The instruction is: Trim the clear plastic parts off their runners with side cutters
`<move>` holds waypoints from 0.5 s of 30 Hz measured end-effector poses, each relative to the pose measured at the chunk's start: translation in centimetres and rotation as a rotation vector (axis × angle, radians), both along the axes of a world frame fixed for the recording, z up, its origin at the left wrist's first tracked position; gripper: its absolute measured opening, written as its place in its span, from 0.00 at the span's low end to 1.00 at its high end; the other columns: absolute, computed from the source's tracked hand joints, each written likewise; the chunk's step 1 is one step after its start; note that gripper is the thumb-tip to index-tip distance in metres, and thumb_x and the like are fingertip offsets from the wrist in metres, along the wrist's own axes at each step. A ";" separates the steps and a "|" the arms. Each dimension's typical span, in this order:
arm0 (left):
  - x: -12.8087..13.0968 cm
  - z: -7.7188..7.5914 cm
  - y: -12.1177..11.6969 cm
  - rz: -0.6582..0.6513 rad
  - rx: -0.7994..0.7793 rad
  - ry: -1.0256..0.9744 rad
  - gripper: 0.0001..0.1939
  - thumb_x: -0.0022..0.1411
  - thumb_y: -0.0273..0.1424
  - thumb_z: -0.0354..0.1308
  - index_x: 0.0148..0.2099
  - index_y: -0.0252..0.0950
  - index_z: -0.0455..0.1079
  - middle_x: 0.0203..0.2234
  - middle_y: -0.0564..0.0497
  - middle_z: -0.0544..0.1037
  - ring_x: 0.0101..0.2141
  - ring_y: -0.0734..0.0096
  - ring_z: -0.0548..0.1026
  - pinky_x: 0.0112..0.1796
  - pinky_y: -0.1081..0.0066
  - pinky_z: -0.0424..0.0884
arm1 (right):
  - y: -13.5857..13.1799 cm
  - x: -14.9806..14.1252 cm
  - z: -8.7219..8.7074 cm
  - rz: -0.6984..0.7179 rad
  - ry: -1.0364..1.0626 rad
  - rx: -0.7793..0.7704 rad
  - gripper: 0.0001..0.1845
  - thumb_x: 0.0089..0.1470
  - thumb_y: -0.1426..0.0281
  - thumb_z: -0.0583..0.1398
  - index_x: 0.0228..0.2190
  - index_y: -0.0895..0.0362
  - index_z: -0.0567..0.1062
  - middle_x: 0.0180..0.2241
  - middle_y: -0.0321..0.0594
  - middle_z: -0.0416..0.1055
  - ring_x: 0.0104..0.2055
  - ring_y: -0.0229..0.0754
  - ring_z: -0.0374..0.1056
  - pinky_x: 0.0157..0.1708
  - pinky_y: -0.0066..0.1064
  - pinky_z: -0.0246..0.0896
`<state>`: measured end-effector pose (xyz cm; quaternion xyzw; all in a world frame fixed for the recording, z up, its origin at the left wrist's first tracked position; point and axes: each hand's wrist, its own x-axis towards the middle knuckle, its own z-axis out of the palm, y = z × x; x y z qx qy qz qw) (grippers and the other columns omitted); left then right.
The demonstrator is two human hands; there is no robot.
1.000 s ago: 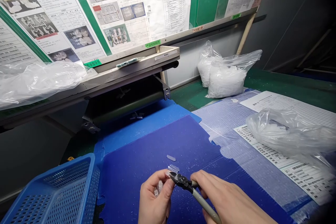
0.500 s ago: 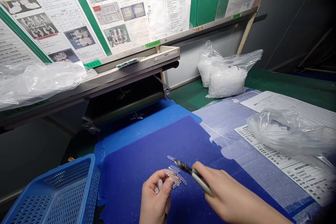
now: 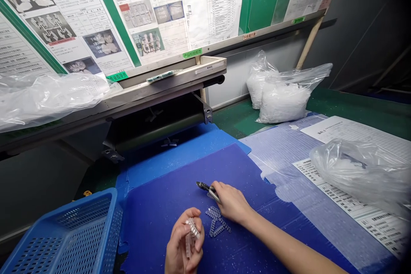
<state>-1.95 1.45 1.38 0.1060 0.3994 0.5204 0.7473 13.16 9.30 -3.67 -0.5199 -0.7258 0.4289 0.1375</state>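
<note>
My left hand [image 3: 184, 242] is closed around a few small translucent plastic pieces [image 3: 192, 229], toothed like the strips on the mat; the fingers partly hide them. In my right hand [image 3: 233, 203] is a pair of nippers [image 3: 205, 187], dark at the jaws and grey at the handle, with the tip pointing left over the dark blue mat [image 3: 167, 197]. Several clear toothed plastic strips [image 3: 218, 222] lie loosely crossed on the mat between my hands. Another strip [image 3: 210, 195] lies partly hidden under the nippers.
A blue perforated basket [image 3: 64, 239] stands at the left. Bags of white pieces [image 3: 284, 100] sit at the back right. A clear bag [image 3: 359, 167] rests on label sheets [image 3: 356, 218] at the right. Ahead are a metal shelf [image 3: 167, 83] and a dark roller [image 3: 160, 124].
My right hand has moved left and away from me with the nippers, apart from my left hand. My left hand has drawn back slightly left and turned, showing the pieces in it.
</note>
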 end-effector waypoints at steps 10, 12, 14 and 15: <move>3.1 1.4 1.0 -0.158 0.034 0.384 0.19 0.51 0.39 0.60 0.42 0.32 0.66 0.13 0.57 0.64 0.09 0.90 0.50 0.10 0.85 0.40 | -3.2 2.6 6.9 -0.063 1.015 -0.898 0.17 0.49 0.66 0.60 0.36 0.59 0.59 0.27 0.32 0.54 0.24 0.29 0.51 0.20 0.19 0.45; 3.6 2.6 0.9 -0.117 0.093 0.390 0.15 0.47 0.38 0.63 0.33 0.32 0.70 0.15 0.56 0.64 0.12 0.89 0.54 0.12 0.85 0.45 | -4.1 2.8 7.9 -0.117 1.146 -1.047 0.16 0.48 0.68 0.61 0.36 0.59 0.59 0.28 0.33 0.55 0.25 0.29 0.52 0.20 0.19 0.44; 3.9 3.5 0.7 -0.057 0.144 0.403 0.14 0.44 0.37 0.65 0.27 0.30 0.70 0.19 0.54 0.67 0.14 0.88 0.58 0.15 0.84 0.50 | -4.7 3.3 8.7 -0.133 1.147 -1.026 0.15 0.51 0.67 0.58 0.37 0.58 0.59 0.29 0.34 0.57 0.25 0.29 0.54 0.20 0.20 0.45; 4.0 3.9 0.7 -0.032 0.151 0.418 0.13 0.44 0.36 0.65 0.25 0.30 0.70 0.21 0.52 0.69 0.15 0.88 0.59 0.16 0.83 0.51 | -4.9 3.7 9.1 -0.110 1.073 -0.931 0.13 0.52 0.66 0.57 0.37 0.57 0.59 0.30 0.34 0.59 0.26 0.31 0.55 0.22 0.21 0.48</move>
